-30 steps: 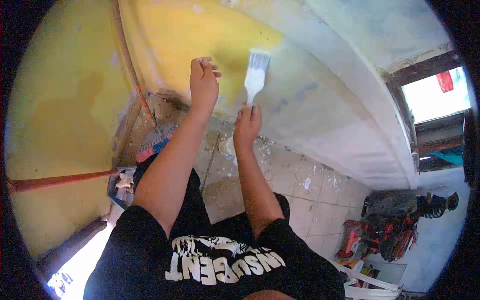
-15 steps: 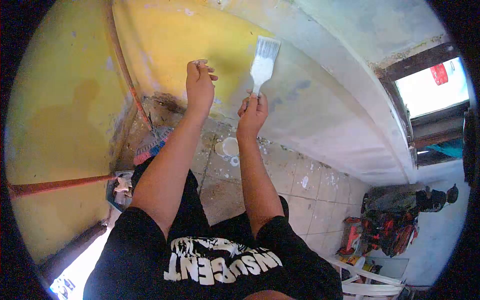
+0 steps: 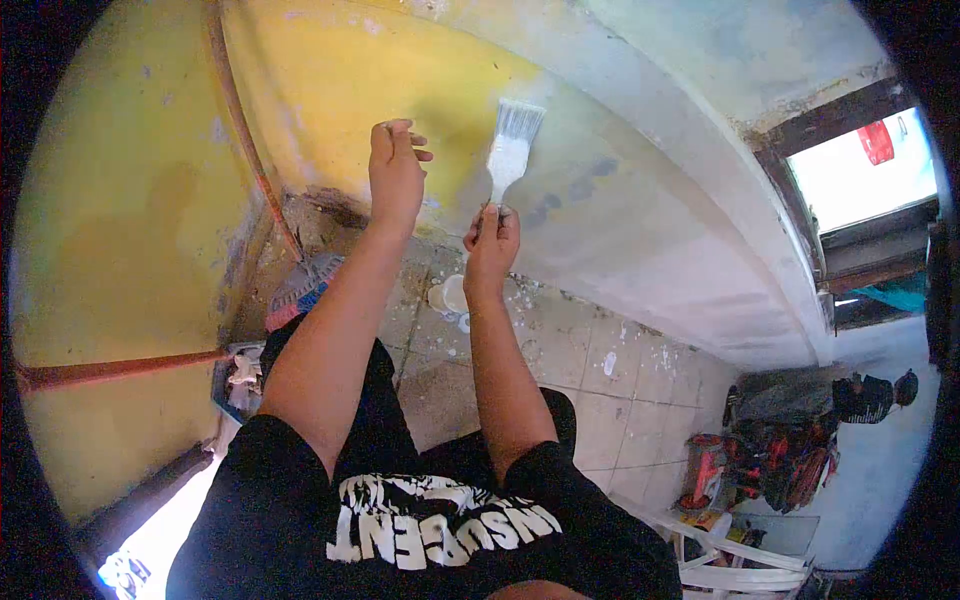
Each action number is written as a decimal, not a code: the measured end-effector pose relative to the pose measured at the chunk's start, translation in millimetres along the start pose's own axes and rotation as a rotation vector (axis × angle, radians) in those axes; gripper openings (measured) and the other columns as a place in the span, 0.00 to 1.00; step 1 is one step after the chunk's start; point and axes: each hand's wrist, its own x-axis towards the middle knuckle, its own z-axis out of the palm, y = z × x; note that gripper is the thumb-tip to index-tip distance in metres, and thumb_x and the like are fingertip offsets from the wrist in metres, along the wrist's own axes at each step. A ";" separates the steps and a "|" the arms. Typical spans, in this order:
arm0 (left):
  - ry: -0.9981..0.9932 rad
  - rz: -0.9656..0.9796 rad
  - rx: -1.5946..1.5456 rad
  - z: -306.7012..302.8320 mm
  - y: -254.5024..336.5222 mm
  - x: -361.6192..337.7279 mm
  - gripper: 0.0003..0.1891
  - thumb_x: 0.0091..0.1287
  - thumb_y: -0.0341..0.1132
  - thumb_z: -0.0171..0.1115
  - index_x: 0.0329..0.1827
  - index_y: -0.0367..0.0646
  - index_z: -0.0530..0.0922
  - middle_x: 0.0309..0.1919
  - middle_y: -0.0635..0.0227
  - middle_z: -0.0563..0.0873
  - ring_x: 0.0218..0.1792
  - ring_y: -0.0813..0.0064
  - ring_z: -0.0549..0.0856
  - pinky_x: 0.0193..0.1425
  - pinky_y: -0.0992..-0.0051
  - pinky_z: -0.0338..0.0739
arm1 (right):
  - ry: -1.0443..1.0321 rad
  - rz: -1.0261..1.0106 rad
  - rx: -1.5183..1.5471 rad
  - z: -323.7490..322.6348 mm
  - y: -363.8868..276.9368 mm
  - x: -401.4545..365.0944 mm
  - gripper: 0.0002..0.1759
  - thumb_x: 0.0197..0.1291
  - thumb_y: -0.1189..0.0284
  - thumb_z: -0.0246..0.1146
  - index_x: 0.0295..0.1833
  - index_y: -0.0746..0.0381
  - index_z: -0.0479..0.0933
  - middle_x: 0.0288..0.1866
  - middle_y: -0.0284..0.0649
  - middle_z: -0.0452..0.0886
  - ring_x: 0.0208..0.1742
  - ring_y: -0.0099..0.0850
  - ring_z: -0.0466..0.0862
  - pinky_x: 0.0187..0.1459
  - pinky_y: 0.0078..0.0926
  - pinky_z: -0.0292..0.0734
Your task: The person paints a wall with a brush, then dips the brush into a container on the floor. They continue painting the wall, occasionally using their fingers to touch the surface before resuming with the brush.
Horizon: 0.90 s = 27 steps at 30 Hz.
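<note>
White-coated paintbrush (image 3: 510, 150), upright, bristles seemingly against wall

We stood in a home's room under repainting: yellow wall (image 3: 330, 70) at eleven o'clock, whitened brush (image 3: 510, 150) at twelve, paint-splashed floor tiles (image 3: 600, 370) at five, window (image 3: 860, 170) at two.

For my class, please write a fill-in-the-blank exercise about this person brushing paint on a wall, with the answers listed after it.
The right hand grips a paintbrush coated in ____ paint.
The left hand, fingers curled, is raised on the ____ side of the paintbrush.
The wall next to the pipe is coloured ____.
The floor is laid with ____.
Missing words: white; left; yellow; tiles.
</note>
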 end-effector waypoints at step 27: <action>-0.005 -0.053 0.132 -13.5 14.4 4.4 0.25 0.77 0.57 0.46 0.51 0.42 0.76 0.38 0.65 0.82 0.35 0.74 0.82 0.36 0.73 0.77 | -0.372 0.461 0.692 -21.1 -89.2 -39.0 0.17 0.78 0.56 0.49 0.55 0.57 0.73 0.24 0.29 0.63 0.17 0.16 0.59 0.15 0.14 0.53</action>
